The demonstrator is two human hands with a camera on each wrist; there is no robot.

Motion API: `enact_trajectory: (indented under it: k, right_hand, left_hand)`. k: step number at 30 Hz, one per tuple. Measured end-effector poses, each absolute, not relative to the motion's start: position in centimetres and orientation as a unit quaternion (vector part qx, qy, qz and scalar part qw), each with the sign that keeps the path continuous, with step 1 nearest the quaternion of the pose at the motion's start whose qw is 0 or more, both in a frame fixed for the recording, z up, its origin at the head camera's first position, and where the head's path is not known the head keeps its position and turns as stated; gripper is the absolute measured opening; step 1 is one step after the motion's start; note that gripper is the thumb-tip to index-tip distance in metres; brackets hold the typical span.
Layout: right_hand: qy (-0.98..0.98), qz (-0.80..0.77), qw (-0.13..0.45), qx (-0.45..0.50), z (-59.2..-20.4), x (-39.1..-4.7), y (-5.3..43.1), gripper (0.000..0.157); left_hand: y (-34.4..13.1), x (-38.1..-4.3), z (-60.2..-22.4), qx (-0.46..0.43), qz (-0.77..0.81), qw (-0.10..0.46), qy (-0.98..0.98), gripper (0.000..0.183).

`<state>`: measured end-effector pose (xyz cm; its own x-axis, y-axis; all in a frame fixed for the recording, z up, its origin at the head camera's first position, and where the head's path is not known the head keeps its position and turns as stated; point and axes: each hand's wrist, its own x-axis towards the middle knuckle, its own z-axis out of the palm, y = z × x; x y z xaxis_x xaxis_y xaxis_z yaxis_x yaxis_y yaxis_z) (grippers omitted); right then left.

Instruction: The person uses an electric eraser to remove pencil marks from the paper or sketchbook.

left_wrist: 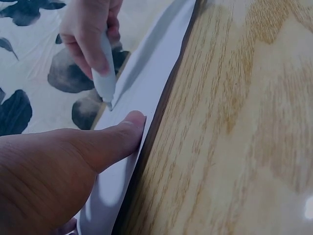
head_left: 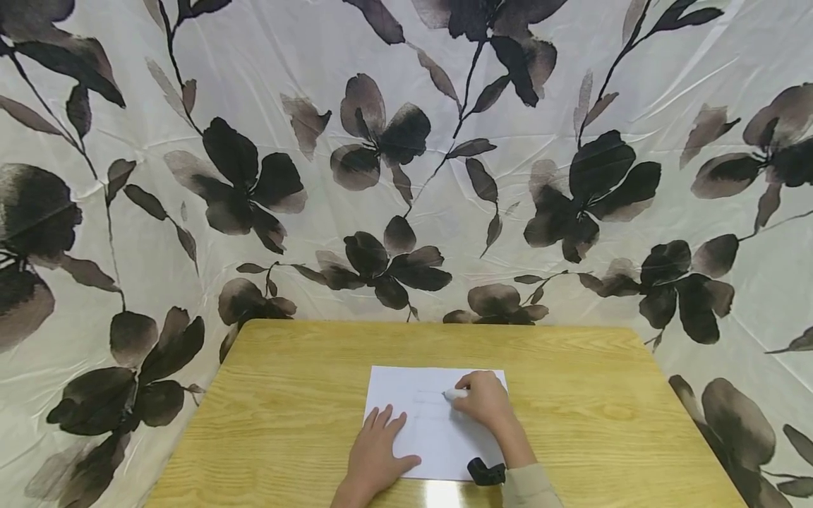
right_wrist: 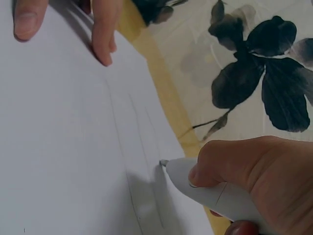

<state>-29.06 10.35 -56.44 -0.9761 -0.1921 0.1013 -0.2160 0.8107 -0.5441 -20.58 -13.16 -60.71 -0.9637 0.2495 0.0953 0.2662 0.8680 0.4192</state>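
Observation:
A white sheet of paper lies on the wooden table, bearing several thin, faint lines. My right hand grips a thick white pen with a grey tip, over the upper right part of the sheet. In the right wrist view the pen's tip is right at the end of the shortest line, nearest the sheet's far edge. My left hand rests on the sheet's left side with fingers spread. Its thumb lies along the paper's near edge in the left wrist view.
The yellowish wooden table extends around the paper on both sides. Behind and beside it hangs a white cloth with dark flower prints. A black device sits at my right wrist, beside a beige sleeve.

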Motion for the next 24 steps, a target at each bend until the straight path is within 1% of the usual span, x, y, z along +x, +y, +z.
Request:
enact_trajectory:
  k: [7, 13, 19, 24]
  right_hand:
    - [-0.947, 0.293, 0.025, 0.127, -56.44, -29.18, 10.12, 0.018]
    - [-0.952, 0.284, 0.024, 0.110, -56.65, -29.06, 10.15, 0.016]
    - [-0.950, 0.283, 0.027, 0.127, -56.68, -29.36, 9.96, 0.017]
    - [-0.953, 0.281, 0.025, 0.116, -56.62, -29.23, 10.05, 0.016]
  left_hand:
    - [-13.18, -20.65, -60.63, -0.135, -0.221, 0.021, -0.966, 0.079]
    - [-13.15, -20.66, -60.64, -0.132, -0.221, 0.019, -0.966, 0.079]
    - [-13.14, -20.75, -60.64, -0.137, -0.211, 0.025, -0.967, 0.079]
    - [-13.18, -20.58, -60.27, -0.131, -0.214, 0.017, -0.968, 0.079]
